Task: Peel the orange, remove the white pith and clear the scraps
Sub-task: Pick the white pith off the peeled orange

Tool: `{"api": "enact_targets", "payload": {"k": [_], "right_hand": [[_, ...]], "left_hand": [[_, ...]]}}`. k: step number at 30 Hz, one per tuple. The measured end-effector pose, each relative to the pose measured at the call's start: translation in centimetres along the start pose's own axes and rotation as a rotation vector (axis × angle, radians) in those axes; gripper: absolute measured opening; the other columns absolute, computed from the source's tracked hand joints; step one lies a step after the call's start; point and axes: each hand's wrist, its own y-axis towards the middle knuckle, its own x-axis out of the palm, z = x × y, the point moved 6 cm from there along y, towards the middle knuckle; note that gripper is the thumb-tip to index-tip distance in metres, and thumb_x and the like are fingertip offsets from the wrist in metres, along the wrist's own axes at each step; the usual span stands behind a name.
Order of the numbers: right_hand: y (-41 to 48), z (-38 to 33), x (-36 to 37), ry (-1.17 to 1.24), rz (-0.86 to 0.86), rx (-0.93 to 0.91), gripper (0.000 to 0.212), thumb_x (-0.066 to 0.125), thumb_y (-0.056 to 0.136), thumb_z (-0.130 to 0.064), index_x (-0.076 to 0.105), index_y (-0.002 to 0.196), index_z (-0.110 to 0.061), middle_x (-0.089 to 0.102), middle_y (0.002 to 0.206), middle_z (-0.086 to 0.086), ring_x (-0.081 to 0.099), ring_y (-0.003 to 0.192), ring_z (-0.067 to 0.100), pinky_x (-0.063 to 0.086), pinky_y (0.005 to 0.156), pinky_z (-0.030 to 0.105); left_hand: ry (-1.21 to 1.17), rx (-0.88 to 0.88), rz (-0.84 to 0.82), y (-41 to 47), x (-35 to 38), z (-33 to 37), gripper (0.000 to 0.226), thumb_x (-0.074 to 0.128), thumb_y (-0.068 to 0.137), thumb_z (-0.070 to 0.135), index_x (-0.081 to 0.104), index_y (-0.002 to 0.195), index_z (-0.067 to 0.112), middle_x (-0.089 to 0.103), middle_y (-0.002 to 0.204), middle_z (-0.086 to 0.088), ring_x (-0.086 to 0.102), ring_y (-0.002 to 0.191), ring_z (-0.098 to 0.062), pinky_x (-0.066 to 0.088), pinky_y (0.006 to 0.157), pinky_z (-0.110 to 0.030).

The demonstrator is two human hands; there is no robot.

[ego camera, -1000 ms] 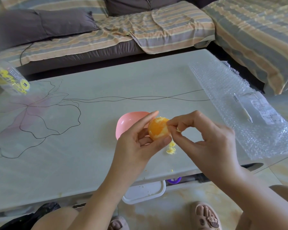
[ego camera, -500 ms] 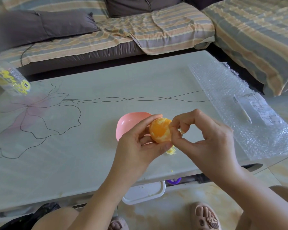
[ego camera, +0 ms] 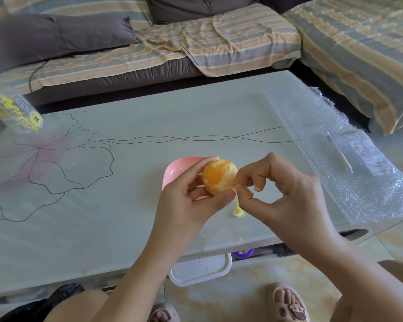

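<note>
My left hand [ego camera: 191,201] holds a peeled orange [ego camera: 219,176] between thumb and fingers, a little above the table. Patches of whitish pith still cling to its top and lower side. My right hand [ego camera: 286,196] sits just to the right of the fruit, its thumb and forefinger pinching a thin strip of pith at the orange's right edge; a small bit of pith sticks to an inner finger. A small pile of yellow scraps [ego camera: 239,212] lies on the table below the hands. A pink bowl [ego camera: 176,171] stands behind my left hand.
Bubble wrap with a paper label [ego camera: 349,156] covers the table's right end. A plastic bottle [ego camera: 14,110] lies at the far left. A white tray [ego camera: 200,269] sits under the table's [ego camera: 102,217] near edge. Sofas with striped covers stand behind and to the right.
My left hand has turned the orange slightly and lifted it a little. My right hand's fingers have shifted from the fruit's upper right to its lower right edge, pulling at pith.
</note>
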Motion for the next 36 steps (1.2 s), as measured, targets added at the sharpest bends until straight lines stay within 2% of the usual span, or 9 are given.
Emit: {"api": "enact_targets", "payload": {"k": [5, 10, 13, 16, 19, 25, 31, 33, 36], "right_hand": [[0.5, 2.2, -0.6, -0.014, 0.014, 0.143, 0.015, 0.073, 0.079, -0.005, 0.068, 0.082, -0.019, 0.072, 0.079, -0.012, 0.067, 0.076, 0.000, 0.049, 0.073, 0.011], [0.1, 7.3, 1.6, -0.338, -0.267, 0.374, 0.021, 0.061, 0.088, -0.007, 0.072, 0.097, -0.022, 0.072, 0.083, -0.010, 0.065, 0.078, 0.005, 0.050, 0.073, 0.018], [-0.3, 8.5, 2.6, -0.452, -0.352, 0.459, 0.010, 0.067, 0.082, -0.014, 0.070, 0.085, -0.023, 0.068, 0.077, -0.008, 0.062, 0.075, 0.013, 0.050, 0.067, 0.026], [-0.1, 8.5, 2.9, -0.512, -0.372, 0.415, 0.014, 0.068, 0.078, -0.008, 0.066, 0.077, -0.022, 0.058, 0.076, -0.008, 0.053, 0.073, 0.013, 0.042, 0.061, 0.024], [0.0, 8.0, 3.0, -0.471, -0.319, 0.338, 0.031, 0.056, 0.078, 0.008, 0.072, 0.084, -0.017, 0.068, 0.084, -0.004, 0.061, 0.080, 0.017, 0.049, 0.068, 0.030], [0.1, 7.1, 2.4, -0.387, -0.246, 0.359, 0.016, 0.058, 0.089, -0.012, 0.072, 0.093, -0.019, 0.071, 0.082, -0.005, 0.063, 0.075, 0.018, 0.050, 0.068, 0.031], [0.2, 7.2, 1.9, -0.365, -0.204, 0.354, 0.032, 0.061, 0.076, 0.010, 0.070, 0.084, -0.020, 0.059, 0.088, -0.008, 0.056, 0.071, 0.009, 0.042, 0.063, 0.014], [0.2, 7.0, 1.8, -0.335, -0.199, 0.349, 0.029, 0.062, 0.079, 0.006, 0.072, 0.085, -0.020, 0.061, 0.087, -0.009, 0.057, 0.072, 0.007, 0.045, 0.066, 0.016], [0.2, 6.2, 1.5, -0.240, -0.194, 0.333, 0.017, 0.065, 0.085, -0.008, 0.075, 0.089, -0.022, 0.067, 0.081, -0.014, 0.059, 0.078, 0.000, 0.042, 0.072, 0.006]], "left_hand": [[0.010, -0.014, 0.073, 0.2, -0.8, -0.5, 0.054, 0.086, 0.064, 0.006, 0.067, 0.109, 0.028, 0.072, 0.101, 0.006, 0.070, 0.085, -0.011, 0.053, 0.078, -0.019], [-0.048, -0.051, 0.082, 0.4, -1.0, -1.3, 0.047, 0.082, 0.066, 0.004, 0.067, 0.105, 0.026, 0.073, 0.100, 0.007, 0.068, 0.093, -0.007, 0.050, 0.076, -0.017], [-0.080, -0.071, 0.057, 0.4, -0.8, -1.6, 0.048, 0.085, 0.061, 0.012, 0.069, 0.104, 0.025, 0.073, 0.102, 0.003, 0.068, 0.098, -0.010, 0.050, 0.078, -0.017], [-0.078, -0.085, 0.062, 0.3, -1.1, -1.8, 0.049, 0.085, 0.061, 0.016, 0.069, 0.106, 0.023, 0.073, 0.102, 0.003, 0.068, 0.097, -0.010, 0.050, 0.080, -0.019], [-0.065, -0.095, 0.099, 0.3, -1.4, -2.1, 0.047, 0.082, 0.060, 0.021, 0.069, 0.105, 0.025, 0.074, 0.099, 0.005, 0.068, 0.094, -0.009, 0.053, 0.082, -0.023], [-0.102, -0.124, 0.142, 0.3, -1.3, -2.4, 0.046, 0.079, 0.060, 0.022, 0.065, 0.104, 0.018, 0.073, 0.091, 0.007, 0.069, 0.081, -0.008, 0.057, 0.079, -0.035], [-0.123, -0.196, 0.154, 0.5, -0.6, -3.1, 0.056, 0.088, 0.054, 0.021, 0.063, 0.104, 0.015, 0.072, 0.096, 0.000, 0.071, 0.089, -0.021, 0.058, 0.078, -0.034], [-0.151, -0.217, 0.155, 0.5, -0.3, -3.2, 0.057, 0.090, 0.055, 0.020, 0.062, 0.105, 0.013, 0.071, 0.097, -0.003, 0.071, 0.089, -0.027, 0.058, 0.076, -0.032], [-0.193, -0.217, 0.140, 0.6, 0.0, -3.1, 0.043, 0.080, 0.068, 0.012, 0.062, 0.108, 0.010, 0.072, 0.095, -0.006, 0.071, 0.084, -0.029, 0.057, 0.072, -0.026]]}}
